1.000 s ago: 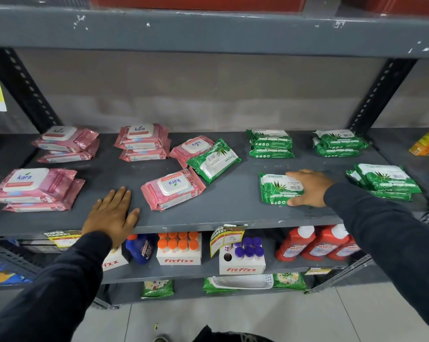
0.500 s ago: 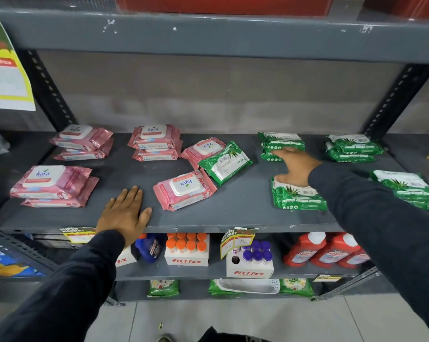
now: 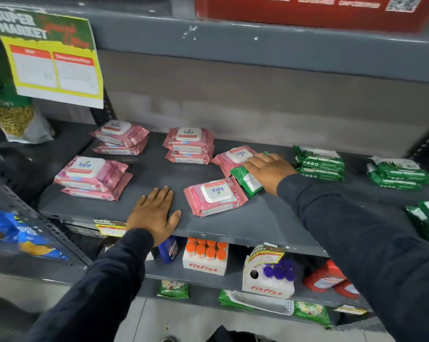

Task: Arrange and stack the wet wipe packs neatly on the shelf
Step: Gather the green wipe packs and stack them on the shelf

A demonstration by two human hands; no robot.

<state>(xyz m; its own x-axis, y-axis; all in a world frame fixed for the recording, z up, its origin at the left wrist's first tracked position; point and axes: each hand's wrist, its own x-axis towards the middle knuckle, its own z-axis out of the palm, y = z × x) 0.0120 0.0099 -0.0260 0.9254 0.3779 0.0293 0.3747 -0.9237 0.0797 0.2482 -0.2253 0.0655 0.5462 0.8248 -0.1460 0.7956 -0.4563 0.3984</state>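
Your left hand (image 3: 154, 213) lies flat and wide on the grey shelf (image 3: 159, 174), low in the middle. Your right hand (image 3: 267, 169) presses flat on a green wipe pack (image 3: 245, 178), center right, not gripping. Pink packs (image 3: 92, 176) sit left; a yellow sign (image 3: 53, 60) hangs upper left.

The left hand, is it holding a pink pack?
No, the left hand lies flat and empty on the shelf, apart from the nearest pink pack.

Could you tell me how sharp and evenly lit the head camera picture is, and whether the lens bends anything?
Head view: soft motion blur throughout, so the yellow sign is unreadable while "kara" on the front pink pack stays legible; wide-angle bowing curves the shelf edge; lighting is dim and flat, with the lower shelf shaded; the right hand is slightly smeared.
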